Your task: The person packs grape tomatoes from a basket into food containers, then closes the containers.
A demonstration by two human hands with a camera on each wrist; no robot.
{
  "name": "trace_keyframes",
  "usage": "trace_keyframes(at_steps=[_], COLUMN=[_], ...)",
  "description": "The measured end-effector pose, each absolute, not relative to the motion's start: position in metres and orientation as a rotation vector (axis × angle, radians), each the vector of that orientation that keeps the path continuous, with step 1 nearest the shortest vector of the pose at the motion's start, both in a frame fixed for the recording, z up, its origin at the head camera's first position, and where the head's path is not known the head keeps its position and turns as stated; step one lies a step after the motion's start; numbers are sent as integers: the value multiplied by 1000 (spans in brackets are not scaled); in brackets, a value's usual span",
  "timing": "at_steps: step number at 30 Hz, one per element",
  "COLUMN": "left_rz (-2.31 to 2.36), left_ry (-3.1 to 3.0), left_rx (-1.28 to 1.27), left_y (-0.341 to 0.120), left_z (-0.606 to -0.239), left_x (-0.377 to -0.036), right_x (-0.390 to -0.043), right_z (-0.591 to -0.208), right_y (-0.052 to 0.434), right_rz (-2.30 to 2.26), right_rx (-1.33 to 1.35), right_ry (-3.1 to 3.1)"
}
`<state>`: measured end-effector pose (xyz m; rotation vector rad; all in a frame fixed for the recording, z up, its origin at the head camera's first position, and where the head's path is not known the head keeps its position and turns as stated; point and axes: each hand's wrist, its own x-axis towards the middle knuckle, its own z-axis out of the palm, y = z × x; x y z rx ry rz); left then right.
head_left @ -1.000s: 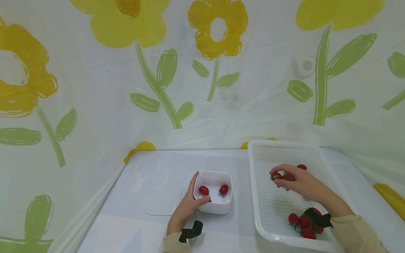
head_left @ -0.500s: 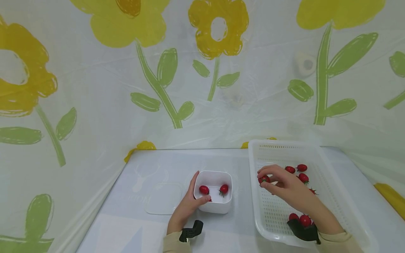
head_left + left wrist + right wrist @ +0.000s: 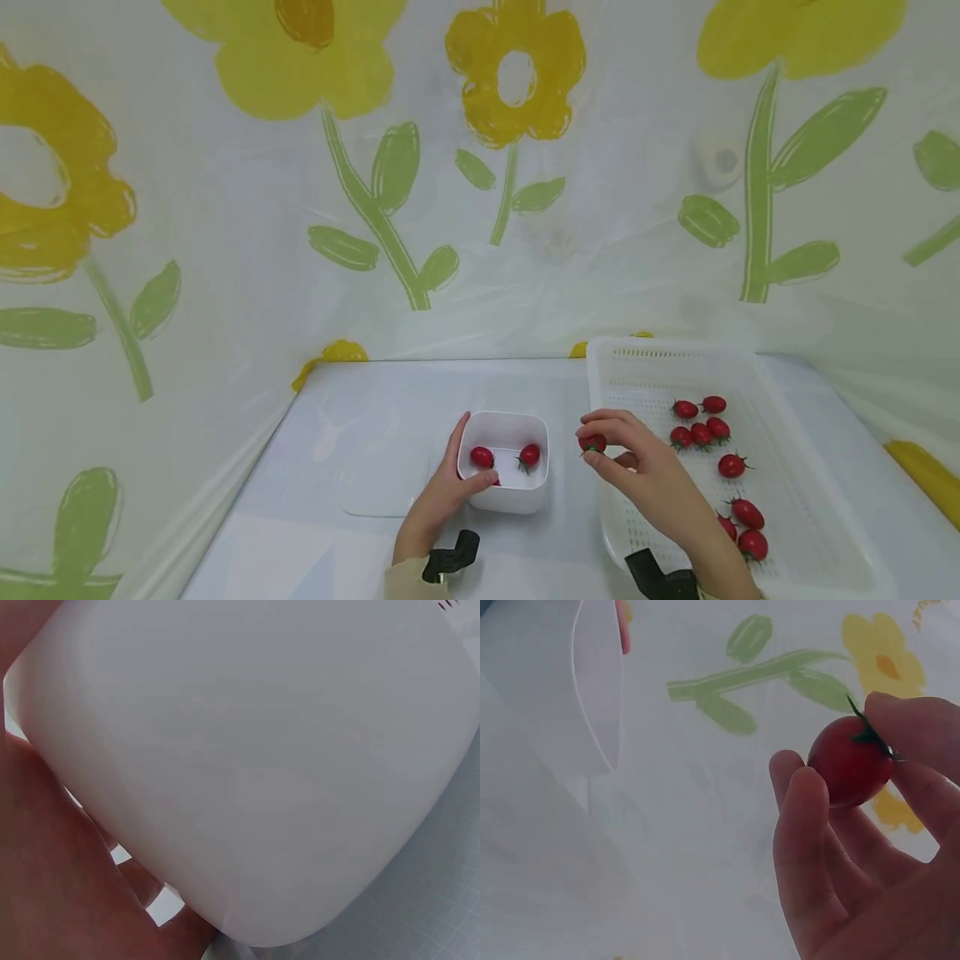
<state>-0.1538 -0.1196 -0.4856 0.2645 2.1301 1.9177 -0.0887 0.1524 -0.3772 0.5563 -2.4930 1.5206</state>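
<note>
A cherry tomato (image 3: 592, 443) with a green calyx is pinched between the thumb and fingertips of my right hand (image 3: 645, 475), over the basket's left rim. In the right wrist view the same tomato (image 3: 849, 763) shows whole, held at its stem end and opposite side. My left hand (image 3: 441, 497) grips a small square white container (image 3: 510, 502) by its left side, thumb over the front rim. Inside lie two tomatoes apart, one at left (image 3: 482, 457) and one at right (image 3: 529, 456); a bit of red shows by the thumb. The container wall (image 3: 255, 772) fills the left wrist view.
A white perforated basket (image 3: 652, 387) stands at right with several loose tomatoes (image 3: 731, 466) along its right part. Left of the container lies a flat pale lid (image 3: 375, 492). A flower-printed curtain (image 3: 600, 275) hangs behind the table.
My right hand has moved left with the tomato, from over the middle of the basket to its left rim. More tomatoes are uncovered in the basket. The left hand and container stay put.
</note>
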Motion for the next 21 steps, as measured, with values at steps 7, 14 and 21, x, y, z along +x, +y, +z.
trace_keyframes(at_steps=[7, 14, 21], left_rz=[1903, 1892, 1857], left_ry=[2140, 2146, 2195], left_rx=[241, 255, 233], left_y=[-119, -120, -119], left_z=[-486, -488, -487], left_x=[-153, -154, -154], right_x=[-87, -83, -88], right_z=[-379, -380, -390], right_y=[135, 116, 108], right_rz=[1600, 1633, 1669], right_rx=[455, 446, 363], right_ry=[-2394, -2274, -2221])
